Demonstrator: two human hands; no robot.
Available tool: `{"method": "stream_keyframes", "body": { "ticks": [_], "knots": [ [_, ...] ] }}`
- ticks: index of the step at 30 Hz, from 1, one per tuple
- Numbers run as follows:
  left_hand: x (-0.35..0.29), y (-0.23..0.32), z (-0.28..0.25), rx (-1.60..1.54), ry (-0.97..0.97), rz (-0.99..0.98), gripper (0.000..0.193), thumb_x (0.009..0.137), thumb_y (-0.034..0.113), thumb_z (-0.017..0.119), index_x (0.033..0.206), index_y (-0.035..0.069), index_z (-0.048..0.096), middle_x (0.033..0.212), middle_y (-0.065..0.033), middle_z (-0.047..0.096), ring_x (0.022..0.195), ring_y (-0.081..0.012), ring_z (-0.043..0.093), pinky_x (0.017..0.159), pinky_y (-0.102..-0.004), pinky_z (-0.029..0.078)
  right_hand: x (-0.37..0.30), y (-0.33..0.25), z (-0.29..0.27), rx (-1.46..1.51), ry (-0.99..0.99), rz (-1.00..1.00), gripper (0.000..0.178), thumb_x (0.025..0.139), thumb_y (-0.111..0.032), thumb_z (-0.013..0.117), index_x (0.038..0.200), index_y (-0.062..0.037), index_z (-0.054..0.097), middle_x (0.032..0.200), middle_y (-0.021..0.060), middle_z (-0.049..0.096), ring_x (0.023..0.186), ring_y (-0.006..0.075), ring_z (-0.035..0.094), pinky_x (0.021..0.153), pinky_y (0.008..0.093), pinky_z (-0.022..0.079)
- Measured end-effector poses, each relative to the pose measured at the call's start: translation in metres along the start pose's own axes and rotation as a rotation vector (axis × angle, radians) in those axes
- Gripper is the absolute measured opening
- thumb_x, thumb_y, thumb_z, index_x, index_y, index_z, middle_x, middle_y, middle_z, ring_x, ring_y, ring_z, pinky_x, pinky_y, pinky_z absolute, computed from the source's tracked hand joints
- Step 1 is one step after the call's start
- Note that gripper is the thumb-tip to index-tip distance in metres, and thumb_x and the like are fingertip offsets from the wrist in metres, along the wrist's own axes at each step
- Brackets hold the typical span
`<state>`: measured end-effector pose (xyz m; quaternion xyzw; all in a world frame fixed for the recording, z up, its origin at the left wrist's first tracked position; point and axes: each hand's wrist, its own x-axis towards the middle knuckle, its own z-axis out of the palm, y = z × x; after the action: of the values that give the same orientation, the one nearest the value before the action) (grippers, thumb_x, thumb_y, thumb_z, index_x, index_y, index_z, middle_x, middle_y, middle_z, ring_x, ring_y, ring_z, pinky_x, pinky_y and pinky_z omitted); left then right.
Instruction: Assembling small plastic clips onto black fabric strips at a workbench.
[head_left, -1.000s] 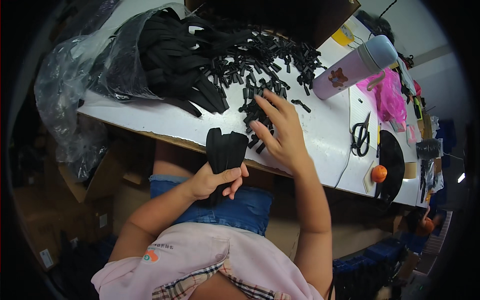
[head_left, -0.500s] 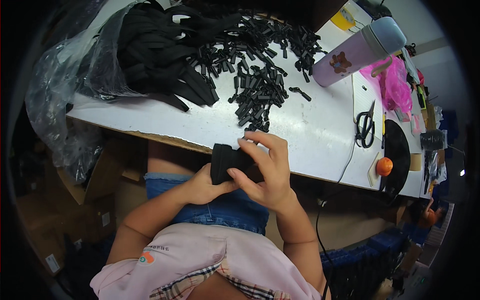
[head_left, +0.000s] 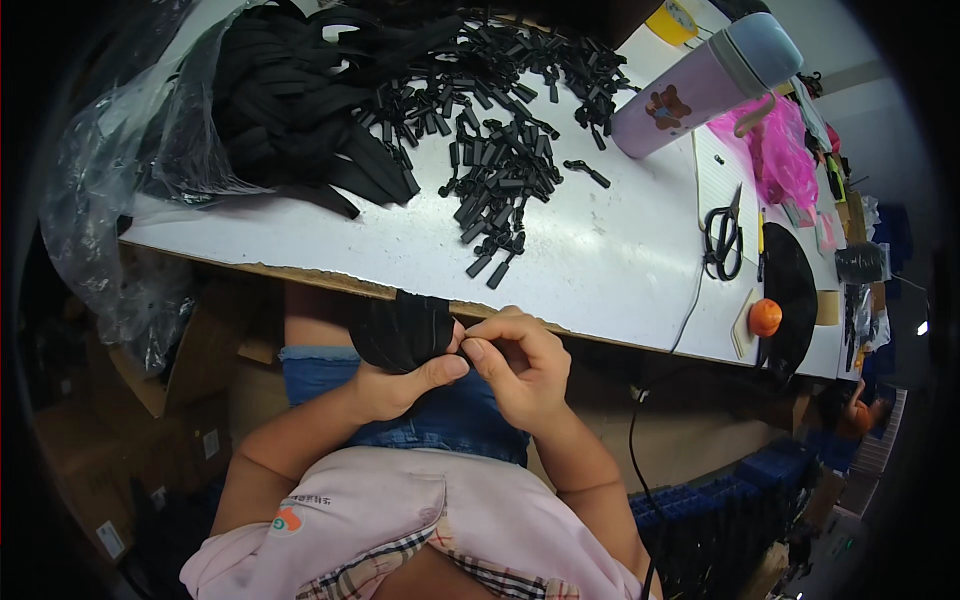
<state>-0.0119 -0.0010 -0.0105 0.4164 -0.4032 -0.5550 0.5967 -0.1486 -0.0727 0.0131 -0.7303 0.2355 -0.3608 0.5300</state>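
"Where are the black fabric strips [head_left: 403, 332]?"

"Bunched at the near edge of the white table [head_left: 610, 270] — fingers of the left hand [head_left: 403, 389] clamped around them, right hand [head_left: 522, 368] with thumb and forefinger pinched together."

"On what?"

"Too small to tell. Beyond lie black zipper pulls [head_left: 500, 158] — to their right, a lilac bottle [head_left: 690, 95]."

From here I can't tell what, if anything, the right fingers [head_left: 517, 333] pinch. The left hand [head_left: 395, 388] hides part of the black fabric [head_left: 402, 330].
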Motion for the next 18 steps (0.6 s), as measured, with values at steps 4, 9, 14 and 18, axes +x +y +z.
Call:
{"method": "stream_keyframes", "body": {
  "ticks": [4,9,14,18],
  "knots": [
    [-0.001,0.004,0.004,0.041,0.091,0.065,0.013,0.084,0.013,0.053,0.077,0.003,0.049,0.070,-0.0006,0.042,0.064,-0.0086,0.038,0.057,-0.0224,0.033,0.001,-0.001,-0.001,0.392,0.046,0.341,0.006,0.076,0.002,0.057,0.081,0.0037,0.055,0.074,0.0091,0.056,0.058,0.0110,0.049,0.050,0.0206,0.038],
    [-0.002,0.006,0.009,0.140,0.184,0.023,0.013,0.083,0.012,0.054,0.089,0.000,0.055,0.075,-0.0036,0.050,0.070,-0.0101,0.047,0.061,-0.0216,0.038,0.003,0.005,-0.006,-0.016,-0.015,0.001,0.003,0.075,0.001,0.057,0.074,0.0033,0.056,0.069,0.0083,0.056,0.055,0.0098,0.048,0.049,0.0195,0.038],
    [0.006,0.005,-0.001,0.485,0.091,0.334,0.011,0.081,0.008,0.056,0.089,0.002,0.059,0.075,-0.0065,0.055,0.067,-0.0148,0.053,0.060,-0.0237,0.042,-0.004,0.012,-0.004,0.126,-0.015,0.128,0.003,0.074,0.000,0.057,0.074,0.0038,0.056,0.064,0.0083,0.055,0.049,0.0095,0.047,0.044,0.0201,0.035],
    [0.007,0.002,0.001,0.497,0.081,0.457,0.007,0.081,0.007,0.055,0.087,0.003,0.056,0.073,-0.0064,0.055,0.064,-0.0151,0.053,0.059,-0.0249,0.042,0.007,0.013,-0.011,0.670,-0.184,0.498,0.010,0.072,0.003,0.056,0.081,0.0000,0.058,0.069,0.0079,0.056,0.053,0.0116,0.049,0.045,0.0234,0.038]
  ]
}}
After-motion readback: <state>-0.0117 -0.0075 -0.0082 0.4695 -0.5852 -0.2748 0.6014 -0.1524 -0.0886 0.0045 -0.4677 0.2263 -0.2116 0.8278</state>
